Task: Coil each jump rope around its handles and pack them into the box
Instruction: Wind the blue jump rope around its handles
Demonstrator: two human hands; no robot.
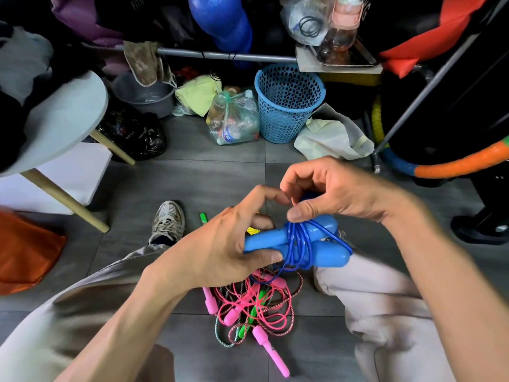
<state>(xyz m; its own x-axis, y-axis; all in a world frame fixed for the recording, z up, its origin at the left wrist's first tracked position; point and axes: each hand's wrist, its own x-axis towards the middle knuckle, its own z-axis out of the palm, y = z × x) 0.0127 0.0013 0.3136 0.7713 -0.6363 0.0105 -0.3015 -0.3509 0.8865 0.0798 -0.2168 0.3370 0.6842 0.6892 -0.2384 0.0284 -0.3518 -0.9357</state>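
Two blue handles (297, 242) lie side by side in the person's grasp, above the lap and the grey tiled floor (214, 172). Blue rope (298, 238) is wound several turns around the middle of both handles, binding them together; a loose loop of it trails off the right end and a strand hangs down toward the floor.

Left hand (220, 244): fingers curled around the left ends of the handles, thumb pressed along their near side, gripping the pair.

Right hand (330, 194): positioned over the wound section, fingers bent, thumb and forefinger pinching what appears to be a strand of the blue rope just above the coil.

Below the hands, between the person's legs, a tangled pile of ropes (256, 307) rests on the floor. It contains pink cord, a multicoloured braided cord, pink handles (268, 351) and green handles (246, 326). One further green handle (203, 218) lies on the floor beside the person's shoe (168, 220).

Background items: a blue perforated basket (287, 106), a clear bag of plastic bottles (234, 119), a grey basin (146, 95) and a round white desk (63, 117) with wooden legs.
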